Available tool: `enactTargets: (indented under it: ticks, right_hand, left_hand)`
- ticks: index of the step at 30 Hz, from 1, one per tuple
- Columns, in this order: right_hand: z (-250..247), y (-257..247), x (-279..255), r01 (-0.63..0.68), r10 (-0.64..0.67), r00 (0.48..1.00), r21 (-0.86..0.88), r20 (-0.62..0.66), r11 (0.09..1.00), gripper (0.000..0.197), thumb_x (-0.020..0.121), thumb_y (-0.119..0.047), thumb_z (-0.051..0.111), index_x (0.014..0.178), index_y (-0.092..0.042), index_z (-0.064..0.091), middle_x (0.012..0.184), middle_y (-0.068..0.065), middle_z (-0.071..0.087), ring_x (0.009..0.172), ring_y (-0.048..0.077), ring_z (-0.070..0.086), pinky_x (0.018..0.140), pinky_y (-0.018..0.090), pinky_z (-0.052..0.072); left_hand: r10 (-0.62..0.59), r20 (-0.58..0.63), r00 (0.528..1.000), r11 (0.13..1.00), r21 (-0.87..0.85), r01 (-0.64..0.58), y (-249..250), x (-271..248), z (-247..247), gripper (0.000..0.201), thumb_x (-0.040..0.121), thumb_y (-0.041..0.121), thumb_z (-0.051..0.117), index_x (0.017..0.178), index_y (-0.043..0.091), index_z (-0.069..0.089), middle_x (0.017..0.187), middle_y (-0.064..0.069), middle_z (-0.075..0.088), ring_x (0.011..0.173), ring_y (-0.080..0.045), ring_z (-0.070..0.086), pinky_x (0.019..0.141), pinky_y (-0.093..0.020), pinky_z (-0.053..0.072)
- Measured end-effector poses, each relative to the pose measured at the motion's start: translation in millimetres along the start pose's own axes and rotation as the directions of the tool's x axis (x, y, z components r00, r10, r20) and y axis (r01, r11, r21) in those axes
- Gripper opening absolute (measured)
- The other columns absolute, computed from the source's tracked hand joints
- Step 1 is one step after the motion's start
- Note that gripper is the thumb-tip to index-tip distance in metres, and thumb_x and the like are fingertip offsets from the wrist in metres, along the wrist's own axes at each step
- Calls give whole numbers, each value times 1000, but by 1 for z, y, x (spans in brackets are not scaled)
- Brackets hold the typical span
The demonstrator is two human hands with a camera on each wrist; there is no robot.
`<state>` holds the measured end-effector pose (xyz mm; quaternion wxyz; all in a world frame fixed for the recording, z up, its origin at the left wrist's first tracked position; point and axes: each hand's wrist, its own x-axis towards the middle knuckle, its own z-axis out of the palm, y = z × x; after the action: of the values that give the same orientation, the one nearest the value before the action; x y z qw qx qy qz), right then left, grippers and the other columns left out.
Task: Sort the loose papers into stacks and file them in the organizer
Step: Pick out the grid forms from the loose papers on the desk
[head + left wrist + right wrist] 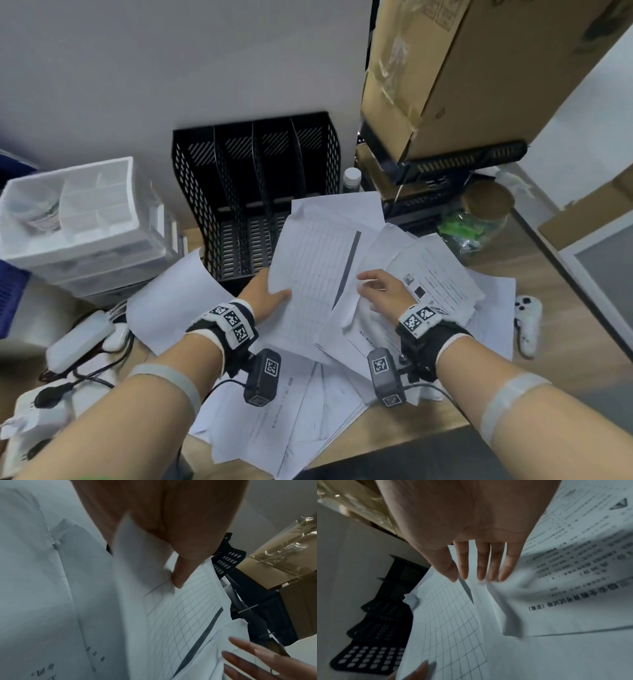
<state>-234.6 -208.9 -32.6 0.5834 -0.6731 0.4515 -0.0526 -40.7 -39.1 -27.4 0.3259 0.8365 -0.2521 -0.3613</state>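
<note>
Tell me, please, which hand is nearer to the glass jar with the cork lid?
The right hand. It hovers over the printed sheets, on the jar's side of the pile. The left hand grips the grid sheet farther away, before the black organizer.

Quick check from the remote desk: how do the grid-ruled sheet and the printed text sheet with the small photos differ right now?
The grid-ruled sheet is lifted and tilted, pinched at its edge by the left hand; the printed text sheet lies on the paper pile.
The grid sheet shows ruled cells and a dark bar; the text sheet shows lines of print and small pictures.
The right hand rests open by the text sheet's side.
Both are white and sit in front of the black organizer.
</note>
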Motion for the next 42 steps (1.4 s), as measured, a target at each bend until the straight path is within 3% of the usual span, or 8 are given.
enactTargets:
  ticks: [7,12,22,26,30,36,39,42]
  right_hand:
    - [-18,15,1,71,-51,996,-313,72,947,44,88,-25,63,130,-34,53,140,1,47,124,15,45,106,30,34]
    - [-32,23,3,27,-13,999,-289,49,957,40,91,-20,62,130,-21,53,138,4,52,127,19,47,99,26,36]
    - [-44,-4,25,36,-69,991,-254,-119,966,38,87,-18,66,123,-17,56,132,9,54,123,24,53,102,36,42]
    - [-30,-40,31,115,-110,993,-113,49,987,54,85,-22,71,133,-16,49,133,6,55,122,20,54,103,34,43]
    - [-4,-77,33,40,-81,946,134,315,990,77,82,-29,76,146,-20,34,135,6,52,126,18,50,103,34,40]
    - [19,-108,16,210,-192,896,0,400,978,47,84,-41,70,125,-27,52,109,-19,57,83,-6,52,63,7,39]
    - [32,-103,10,226,-207,924,-24,322,974,33,79,-39,76,108,-32,61,121,-5,66,104,14,62,94,31,47]
    - [43,-92,2,215,-217,945,34,246,976,19,78,-27,77,95,-30,68,119,3,70,109,23,65,103,46,47]
  left_hand:
    - [-19,59,998,974,-224,31,16,12,39,61,93,24,68,147,13,42,142,-2,56,133,-24,52,115,-45,40]
    - [-115,-54,992,941,-326,91,26,22,47,43,93,17,66,134,8,56,127,-9,65,124,-30,60,104,-39,48]
    - [17,-229,973,908,-404,-111,40,2,-24,37,89,15,74,122,21,61,112,1,70,108,-26,68,97,-45,55]
    - [-9,-222,975,819,-561,-120,36,-20,-67,38,88,12,74,124,13,63,119,-11,73,111,-32,70,101,-55,53]
    - [21,-210,977,772,-617,-149,29,-47,-91,42,90,9,70,130,3,60,125,-20,70,116,-37,67,95,-50,56]
    - [5,-207,978,742,-656,-143,12,-73,-94,45,89,11,71,132,8,59,126,-15,71,115,-33,68,96,-53,55]
    - [-44,-225,973,754,-647,-115,-5,-78,-88,42,87,14,75,127,9,64,120,-11,74,114,-32,69,97,-50,55]
    - [-99,-191,976,705,-706,-66,-21,-84,-86,34,89,19,73,121,14,66,113,-6,77,110,-29,71,84,-40,59]
